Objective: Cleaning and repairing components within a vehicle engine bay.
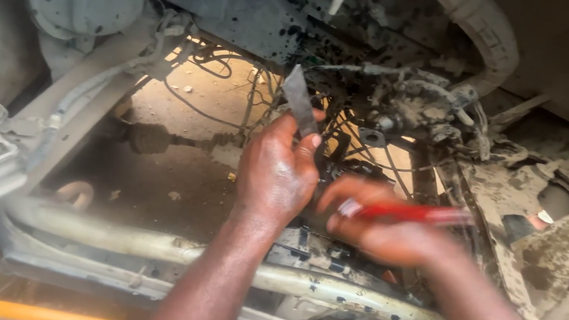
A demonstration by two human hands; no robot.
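Red tool (409, 212) (blurred) perhaps hides right hand (383, 233).

Your right hand (387, 233) and the red-handled tool (409, 213) are blurred, so you cannot tell the tool's tip. Your left hand (276, 174) hides the lower end of the flat metal strip (299, 101); both forearms are cut off by the bottom edge

Dim bay, sunlit ground below (right hand (383, 233) motion-blurred).
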